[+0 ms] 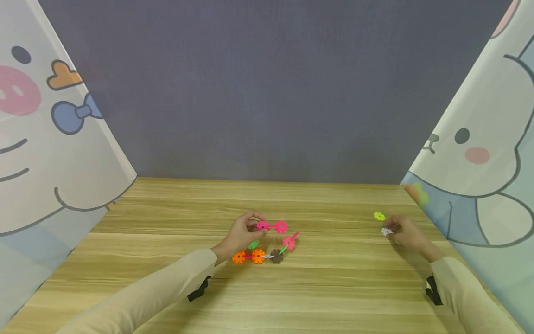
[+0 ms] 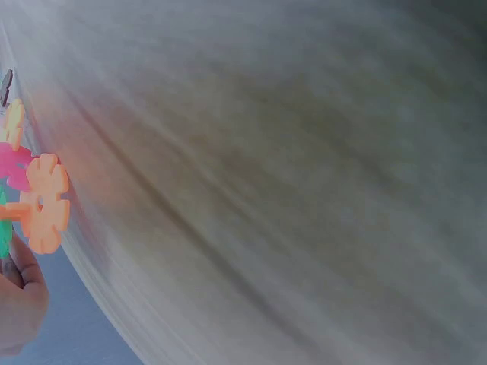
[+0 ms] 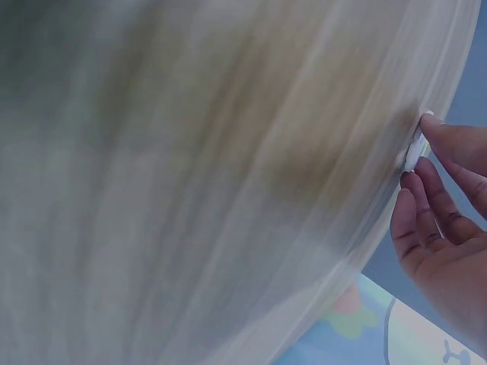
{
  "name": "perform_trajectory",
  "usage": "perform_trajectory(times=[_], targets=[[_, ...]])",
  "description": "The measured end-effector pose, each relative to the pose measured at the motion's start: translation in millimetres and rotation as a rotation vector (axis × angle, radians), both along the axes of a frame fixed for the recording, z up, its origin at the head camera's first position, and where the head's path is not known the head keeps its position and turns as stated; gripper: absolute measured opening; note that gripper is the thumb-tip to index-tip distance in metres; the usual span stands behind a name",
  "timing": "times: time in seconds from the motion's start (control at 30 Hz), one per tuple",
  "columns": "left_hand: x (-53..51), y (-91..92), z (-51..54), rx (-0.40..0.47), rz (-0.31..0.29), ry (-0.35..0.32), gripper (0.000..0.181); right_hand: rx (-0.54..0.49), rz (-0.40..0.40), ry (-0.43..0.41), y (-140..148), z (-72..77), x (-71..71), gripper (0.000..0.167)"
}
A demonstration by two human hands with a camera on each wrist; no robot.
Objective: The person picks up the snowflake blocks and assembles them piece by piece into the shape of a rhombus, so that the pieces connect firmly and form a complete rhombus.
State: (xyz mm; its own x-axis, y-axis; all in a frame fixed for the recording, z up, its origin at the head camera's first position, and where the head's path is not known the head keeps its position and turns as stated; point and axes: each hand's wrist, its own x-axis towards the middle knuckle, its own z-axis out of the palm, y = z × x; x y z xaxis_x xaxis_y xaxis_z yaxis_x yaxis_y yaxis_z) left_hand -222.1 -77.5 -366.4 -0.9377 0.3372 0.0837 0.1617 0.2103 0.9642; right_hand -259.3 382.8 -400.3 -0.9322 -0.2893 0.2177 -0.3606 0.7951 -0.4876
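Observation:
A chain of interlocking plastic snowflake discs lies in a loop at the middle of the table. My left hand (image 1: 243, 233) pinches a pink disc (image 1: 263, 225) at its far side, joined to another pink disc (image 1: 281, 226). Nearer me in the chain are orange discs (image 1: 258, 256), a dark grey disc (image 1: 276, 256), a lighter pink disc (image 1: 289, 242) and a green disc (image 1: 253, 244). Off to the right, my right hand (image 1: 405, 232) pinches a white disc (image 1: 386, 231) at the tabletop. The right wrist view shows this white disc (image 3: 414, 149) edge-on between thumb and fingers.
A loose yellow disc (image 1: 379, 216) lies just beyond the right hand. The wood-grain table (image 1: 333, 287) meets a dark grey panel (image 1: 267, 93) at the back. Cartoon-printed cloths (image 1: 50, 153) flank both sides.

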Motion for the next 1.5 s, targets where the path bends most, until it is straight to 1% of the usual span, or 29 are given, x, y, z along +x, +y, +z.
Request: perform_trajectory(times=[0.23, 0.47, 0.6, 0.7, 0.87, 0.97, 1.2, 1.37, 1.43, 1.5], targets=[[-0.8, -0.5, -1.5, 0.003, 0.004, 0.002, 0.027, 0.024, -0.011, 0.011, 0.2, 1.9, -0.6, 0.020], [-1.1, -1.1, -2.1, -0.020, 0.015, 0.012, 0.027, 0.030, -0.024, 0.009, 1.0, 6.7, 0.2, 0.022], [-1.0, -1.2, -2.1, -0.022, 0.015, 0.011, 0.027, 0.018, 0.000, 0.009, 1.3, 9.3, 1.0, 0.023], [-1.0, -1.3, -2.2, -0.022, 0.014, 0.007, 0.027, 0.003, 0.036, 0.016, 1.6, 11.2, 0.6, 0.023], [-1.3, -1.4, -2.4, -0.019, 0.010, 0.010, 0.028, -0.037, 0.095, 0.033, 1.2, 13.0, -1.0, 0.015], [-1.3, -1.3, -2.6, -0.010, 0.006, 0.008, 0.028, -0.031, 0.101, 0.045, 0.4, 13.6, -3.0, 0.012], [-0.5, -0.4, -2.4, -0.012, 0.008, 0.007, 0.026, -0.016, 0.076, 0.066, -13.9, 18.6, -2.4, 0.013], [-0.9, -0.4, -3.0, -0.021, 0.012, 0.007, 0.026, -0.019, 0.111, 0.116, -28.2, 18.3, -3.0, 0.010], [-1.1, -0.4, -3.5, -0.025, 0.013, 0.007, 0.026, -0.024, 0.124, 0.122, -35.0, 18.0, -3.2, 0.009], [-1.1, -0.2, -3.8, -0.025, 0.013, 0.009, 0.026, -0.040, 0.133, 0.097, -42.9, 18.8, -2.8, 0.008]])
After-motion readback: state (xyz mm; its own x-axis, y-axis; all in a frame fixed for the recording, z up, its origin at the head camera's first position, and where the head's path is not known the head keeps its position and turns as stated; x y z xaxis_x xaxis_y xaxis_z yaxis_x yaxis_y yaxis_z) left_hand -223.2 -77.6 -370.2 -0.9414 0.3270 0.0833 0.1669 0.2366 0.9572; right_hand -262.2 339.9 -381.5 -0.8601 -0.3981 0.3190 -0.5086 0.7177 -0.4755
